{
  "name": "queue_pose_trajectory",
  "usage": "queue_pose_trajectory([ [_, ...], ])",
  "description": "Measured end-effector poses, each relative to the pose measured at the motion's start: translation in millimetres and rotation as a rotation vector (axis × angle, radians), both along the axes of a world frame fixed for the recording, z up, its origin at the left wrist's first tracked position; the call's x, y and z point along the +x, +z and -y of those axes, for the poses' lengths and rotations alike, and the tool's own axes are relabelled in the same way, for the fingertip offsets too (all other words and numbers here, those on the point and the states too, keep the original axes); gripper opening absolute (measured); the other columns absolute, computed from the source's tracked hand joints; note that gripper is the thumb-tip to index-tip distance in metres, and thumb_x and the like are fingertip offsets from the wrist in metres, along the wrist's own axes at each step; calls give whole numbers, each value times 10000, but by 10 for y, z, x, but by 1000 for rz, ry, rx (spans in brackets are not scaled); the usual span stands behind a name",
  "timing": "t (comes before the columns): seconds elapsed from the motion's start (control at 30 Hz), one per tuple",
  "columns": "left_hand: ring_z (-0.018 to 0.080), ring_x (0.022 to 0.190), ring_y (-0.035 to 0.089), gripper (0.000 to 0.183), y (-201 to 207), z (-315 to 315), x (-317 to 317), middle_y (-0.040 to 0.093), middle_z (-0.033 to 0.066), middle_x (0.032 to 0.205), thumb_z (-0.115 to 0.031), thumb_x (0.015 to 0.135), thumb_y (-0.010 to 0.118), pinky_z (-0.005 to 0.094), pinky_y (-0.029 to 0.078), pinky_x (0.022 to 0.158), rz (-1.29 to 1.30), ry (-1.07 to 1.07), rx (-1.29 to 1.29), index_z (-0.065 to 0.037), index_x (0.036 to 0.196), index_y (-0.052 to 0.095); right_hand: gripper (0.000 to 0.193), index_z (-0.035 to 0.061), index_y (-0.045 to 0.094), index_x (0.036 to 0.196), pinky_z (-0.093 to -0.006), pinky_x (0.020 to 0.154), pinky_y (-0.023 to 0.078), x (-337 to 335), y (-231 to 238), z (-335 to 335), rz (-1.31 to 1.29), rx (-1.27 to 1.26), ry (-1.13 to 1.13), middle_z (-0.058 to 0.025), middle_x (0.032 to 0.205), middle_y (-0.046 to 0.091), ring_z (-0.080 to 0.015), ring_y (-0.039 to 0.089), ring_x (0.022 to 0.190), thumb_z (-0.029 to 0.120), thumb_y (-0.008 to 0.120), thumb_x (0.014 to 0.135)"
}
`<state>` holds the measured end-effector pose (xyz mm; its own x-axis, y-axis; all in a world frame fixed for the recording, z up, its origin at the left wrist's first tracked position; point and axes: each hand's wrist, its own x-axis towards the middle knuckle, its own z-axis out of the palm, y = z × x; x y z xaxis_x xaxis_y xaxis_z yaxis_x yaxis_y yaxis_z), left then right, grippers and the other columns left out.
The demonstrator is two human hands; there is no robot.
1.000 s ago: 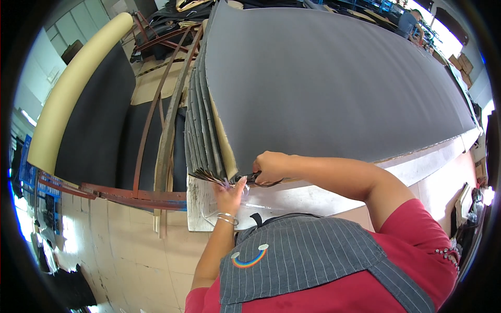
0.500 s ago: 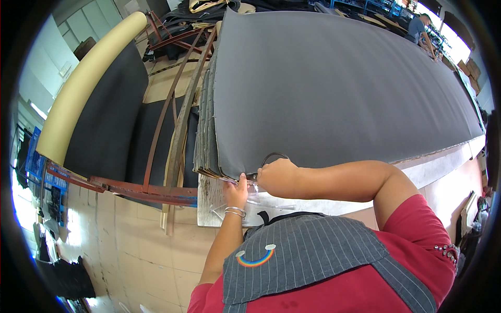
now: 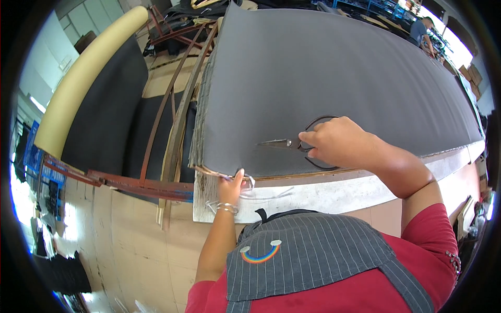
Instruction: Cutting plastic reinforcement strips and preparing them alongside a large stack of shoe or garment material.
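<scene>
A pair of scissors (image 3: pixel 284 143) with large dark loop handles is in my right hand (image 3: pixel 336 138). Their blades point left, over the grey fabric (image 3: pixel 313 78), and look closed. This fabric lies as the top sheet of a thick layered stack. My left hand (image 3: pixel 231 187) grips the stack's near left corner, thumb on top and the other fingers hidden beneath the edge. Beside the thumb, a thin clear plastic strip (image 3: pixel 252 182) curls out, and more of it trails onto the white tabletop (image 3: pixel 313 194).
To the left, rusty metal rails (image 3: pixel 141 188) and wooden bars (image 3: pixel 180 130) run alongside the stack. A large roll (image 3: pixel 94 78) with pale yellow backing and black material rests beyond them. At the far right, another person (image 3: pixel 421 34) leans over the table.
My right hand has lifted from the corner and moved right and farther over the fabric, bringing the scissors into full sight. My left hand stays at the corner.
</scene>
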<state>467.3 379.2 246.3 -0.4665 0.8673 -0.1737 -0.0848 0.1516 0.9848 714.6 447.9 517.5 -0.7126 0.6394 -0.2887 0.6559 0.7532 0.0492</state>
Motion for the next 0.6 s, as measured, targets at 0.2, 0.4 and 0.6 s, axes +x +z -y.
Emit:
queue_pose_trajectory([
  [0.2, 135, 627, 577, 91, 2, 98, -179, 620, 71, 753, -75, 846, 558, 256, 442, 563, 171, -282, 26, -16, 914, 552, 336, 82, 578, 1103, -395, 761, 490, 462, -1261, -446, -348, 76, -223, -131, 931, 634, -283, 614, 894, 265, 607, 823],
  [0.4, 111, 550, 545, 71, -178, 79, -254, 622, 74, 743, -73, 890, 525, 233, 422, 486, 240, -220, 25, -17, 867, 564, 375, 129, 549, 1165, -395, 861, 442, -114, -1622, -180, -573, 205, 108, -127, 1214, 497, -295, 513, 1060, 220, 601, 805],
  [0.6, 117, 551, 557, 152, -81, 17, -266, 635, 63, 710, -130, 879, 549, 264, 431, 467, -221, -265, -159, -10, 807, 607, 190, 170, 600, 992, -376, 824, 410, -821, -1985, -59, -599, 70, 369, -108, 1094, 518, -276, 527, 976, 181, 579, 804],
])
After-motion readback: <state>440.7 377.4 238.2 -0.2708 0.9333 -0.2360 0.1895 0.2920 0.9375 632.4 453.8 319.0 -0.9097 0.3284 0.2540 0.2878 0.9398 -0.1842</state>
